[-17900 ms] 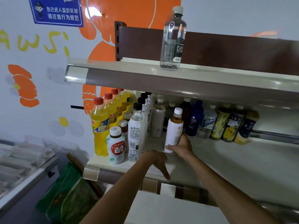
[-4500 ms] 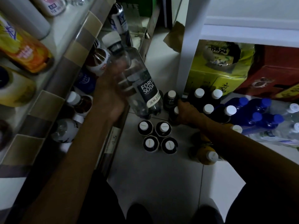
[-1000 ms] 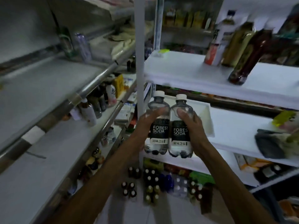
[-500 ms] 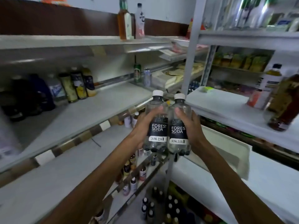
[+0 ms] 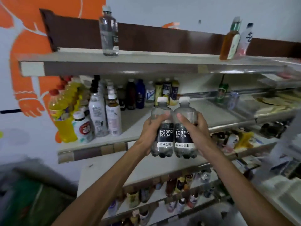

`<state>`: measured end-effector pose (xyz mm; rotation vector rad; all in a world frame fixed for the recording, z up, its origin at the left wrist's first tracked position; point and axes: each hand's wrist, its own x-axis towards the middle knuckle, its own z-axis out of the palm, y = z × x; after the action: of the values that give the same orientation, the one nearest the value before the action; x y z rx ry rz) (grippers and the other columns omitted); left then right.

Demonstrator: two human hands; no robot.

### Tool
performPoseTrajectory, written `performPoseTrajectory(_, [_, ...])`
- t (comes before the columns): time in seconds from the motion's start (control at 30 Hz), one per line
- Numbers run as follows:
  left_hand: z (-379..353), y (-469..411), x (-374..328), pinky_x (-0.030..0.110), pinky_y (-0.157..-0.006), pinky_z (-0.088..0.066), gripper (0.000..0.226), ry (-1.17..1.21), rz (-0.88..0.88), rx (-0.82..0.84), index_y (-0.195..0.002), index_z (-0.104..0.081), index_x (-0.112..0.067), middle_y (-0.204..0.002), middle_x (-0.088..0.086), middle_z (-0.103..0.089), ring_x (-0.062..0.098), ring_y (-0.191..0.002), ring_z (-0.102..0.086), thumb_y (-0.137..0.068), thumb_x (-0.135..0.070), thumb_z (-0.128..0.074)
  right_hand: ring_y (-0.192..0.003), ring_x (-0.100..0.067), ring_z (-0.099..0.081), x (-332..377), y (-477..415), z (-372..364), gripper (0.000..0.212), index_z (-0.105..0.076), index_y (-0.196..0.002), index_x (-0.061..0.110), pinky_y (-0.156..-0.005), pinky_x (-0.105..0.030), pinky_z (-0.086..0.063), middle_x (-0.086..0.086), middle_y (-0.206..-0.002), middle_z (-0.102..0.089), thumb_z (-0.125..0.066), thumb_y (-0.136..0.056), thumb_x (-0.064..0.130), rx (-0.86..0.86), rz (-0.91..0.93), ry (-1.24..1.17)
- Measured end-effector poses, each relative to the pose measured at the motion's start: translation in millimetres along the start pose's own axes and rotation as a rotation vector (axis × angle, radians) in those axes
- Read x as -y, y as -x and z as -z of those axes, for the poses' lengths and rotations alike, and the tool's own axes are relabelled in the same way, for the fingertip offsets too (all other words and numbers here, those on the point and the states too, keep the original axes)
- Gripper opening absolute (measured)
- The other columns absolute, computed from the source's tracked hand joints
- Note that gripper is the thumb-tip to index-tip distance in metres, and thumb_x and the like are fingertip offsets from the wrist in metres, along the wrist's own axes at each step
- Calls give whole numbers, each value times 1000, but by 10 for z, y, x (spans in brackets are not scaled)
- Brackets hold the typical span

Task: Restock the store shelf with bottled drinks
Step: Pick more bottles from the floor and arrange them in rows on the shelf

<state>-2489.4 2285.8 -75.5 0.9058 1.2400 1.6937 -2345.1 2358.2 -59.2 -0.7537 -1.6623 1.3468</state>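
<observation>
Head view: left hand [image 5: 149,130] and right hand [image 5: 194,129] each wrap fingers around a clear white-capped Forest Soda bottle [image 5: 162,128], touching, near the middle shelf [image 5: 114,146]; neither shelved yet.

Two soda bottles held up before the shelves

Left hand [image 5: 149,131] grips one bottle [image 5: 162,128], right hand [image 5: 195,129] the other [image 5: 184,128], touching; a third [image 5: 108,31] stands at 11 o'clock on the top shelf [image 5: 146,62].
</observation>
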Motion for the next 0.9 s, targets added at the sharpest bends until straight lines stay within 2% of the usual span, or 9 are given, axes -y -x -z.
performPoseTrajectory(0.07, [135,-3,-16,35,-67,-60,77,-25,15,-135,-127,-49,-4,-110,18,-67,27,-89,-72,-72,-50,-78,-85,-12,-70,20,-112,-119,55,-52,-113,26,-70,-31,-58,0,-105,-67,-79,-69,46,27,16,-7])
performPoseTrajectory(0.13, [258,-54,15,36,-67,-60,73,-74,29,-197,-124,-51,-6,-106,14,-70,24,-86,-73,-74,-52,-76,-77,-4,-70,-14,-252,-174,54,-52,-114,23,-66,-25,-57,3,-100,-67,-82,-71,35,42,20,2])
performPoseTrajectory(0.23, [382,-186,53,31,-67,-56,46,-119,38,-248,-108,-59,-14,-94,6,-73,20,-82,-71,-79,-47,-72,-76,-2,-67,-107,-504,-205,57,-50,-115,19,-62,-18,-54,4,-98,-65,-84,-71,28,54,27,49])
performPoseTrajectory(0.4, [464,-497,198,33,-67,-53,89,-201,85,-315,-126,-49,-11,-119,14,-60,25,-99,-64,-54,-55,-74,-88,-13,-68,-362,-976,-178,63,-51,-113,19,-77,-33,-58,2,-98,-67,-89,-64,31,83,-21,45])
performPoseTrajectory(0.47, [452,-604,241,32,-69,-51,78,-239,100,-327,-126,-46,-9,-116,12,-59,24,-99,-62,-64,-49,-72,-92,-17,-67,-477,-1160,-176,72,-51,-114,19,-82,-37,-57,0,-102,-68,-91,-56,36,103,-40,56])
performPoseTrajectory(0.53, [463,-728,299,28,-67,-48,54,-255,113,-363,-119,-40,-12,-108,4,-55,16,-94,-58,-82,-37,-70,-100,-19,-65,-555,-1325,-205,81,-49,-116,20,-88,-39,-56,0,-110,-65,-93,-51,36,117,-49,63])
performPoseTrajectory(0.63, [521,-903,353,20,-65,-48,53,-304,61,-462,-117,-41,-16,-103,-2,-56,8,-91,-57,-80,-26,-77,-103,-19,-63,-623,-1519,-269,82,-47,-120,19,-91,-39,-53,1,-114,-64,-94,-53,23,124,-54,42])
performPoseTrajectory(0.73, [663,-1143,429,29,-79,-56,70,-384,-11,-583,-121,-47,-15,-112,3,-64,16,-99,-64,-66,-27,-88,-101,-18,-61,-609,-1703,-361,84,-45,-126,15,-87,-33,-49,1,-112,-63,-93,-56,16,133,-62,17])
performPoseTrajectory(0.9, [869,-1538,533,47,-93,-53,80,-662,-62,-715,-130,-44,-18,-127,6,-59,25,-111,-60,-65,-42,-85,-102,-19,-64,-701,-2009,-504,84,-46,-124,15,-89,-35,-51,-2,-112,-65,-93,-54,16,125,-54,3])
